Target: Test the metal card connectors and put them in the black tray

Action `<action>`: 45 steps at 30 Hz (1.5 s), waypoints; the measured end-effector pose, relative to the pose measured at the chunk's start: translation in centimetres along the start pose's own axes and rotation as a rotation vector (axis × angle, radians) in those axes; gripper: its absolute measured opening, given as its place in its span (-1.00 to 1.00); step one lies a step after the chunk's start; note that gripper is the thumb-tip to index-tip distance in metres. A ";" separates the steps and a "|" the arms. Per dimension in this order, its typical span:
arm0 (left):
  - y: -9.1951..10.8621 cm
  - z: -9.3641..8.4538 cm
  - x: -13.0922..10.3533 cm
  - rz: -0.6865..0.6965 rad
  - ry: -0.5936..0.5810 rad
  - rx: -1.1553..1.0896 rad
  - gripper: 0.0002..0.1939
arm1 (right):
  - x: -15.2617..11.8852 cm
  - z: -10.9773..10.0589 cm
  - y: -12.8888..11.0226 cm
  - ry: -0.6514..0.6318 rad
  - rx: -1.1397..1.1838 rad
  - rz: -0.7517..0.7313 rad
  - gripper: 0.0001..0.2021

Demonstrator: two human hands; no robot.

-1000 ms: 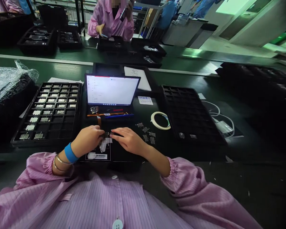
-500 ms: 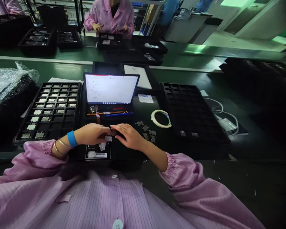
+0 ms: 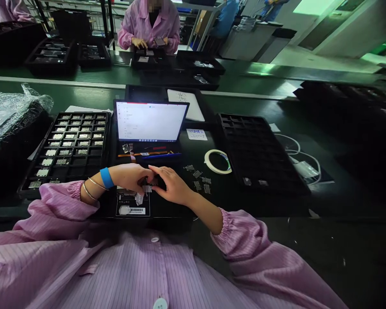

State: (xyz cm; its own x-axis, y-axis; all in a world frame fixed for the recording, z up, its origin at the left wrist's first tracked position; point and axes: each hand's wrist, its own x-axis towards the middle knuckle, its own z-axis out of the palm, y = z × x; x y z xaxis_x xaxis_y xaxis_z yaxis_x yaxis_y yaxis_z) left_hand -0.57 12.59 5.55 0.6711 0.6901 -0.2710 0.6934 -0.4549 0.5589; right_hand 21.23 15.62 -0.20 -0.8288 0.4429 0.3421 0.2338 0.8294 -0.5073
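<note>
My left hand, with a blue band on its wrist, curls over the upper part of a black device panel. The panel carries a barcode label and pieces of clear tape. Its fingertips meet those of my right hand, and what they pinch is mostly hidden. Between the thumb and fingers of my right hand sits a small dark electronic module. Several similar small modules lie loose to the right. An open laptop screen stands behind the hands, with an orange flex cable and a blue pen before it.
At left stands a black compartment tray of small metal parts, beside a plastic-wrapped stack. To the right are a tape roll, another black tray and a white cable. A co-worker handles parts across the bench.
My left hand has shifted right and its fingers curl further down over the panel. The right hand stays nearly in place. The co-worker opposite now holds up a flat part.
</note>
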 end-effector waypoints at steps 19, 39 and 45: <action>1.0 1.7 -1.1 -0.106 0.486 -0.387 -0.54 | -0.6 -0.4 -2.5 0.274 -0.071 0.006 -0.23; 6.1 6.1 -3.3 0.084 0.804 0.190 -0.70 | -2.0 -0.8 -8.0 0.303 0.722 0.606 -0.75; 7.7 7.9 -3.9 -0.008 0.876 0.436 -0.70 | -2.5 -0.4 -8.7 0.232 0.659 0.516 -0.79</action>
State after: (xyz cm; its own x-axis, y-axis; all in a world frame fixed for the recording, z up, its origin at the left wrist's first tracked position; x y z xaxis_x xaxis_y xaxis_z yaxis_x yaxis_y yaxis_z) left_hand 4.27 1.96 4.73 0.3559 0.7876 0.5030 0.8514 -0.4952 0.1729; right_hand 21.45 7.41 3.68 -0.5590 0.8271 0.0587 0.1510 0.1711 -0.9736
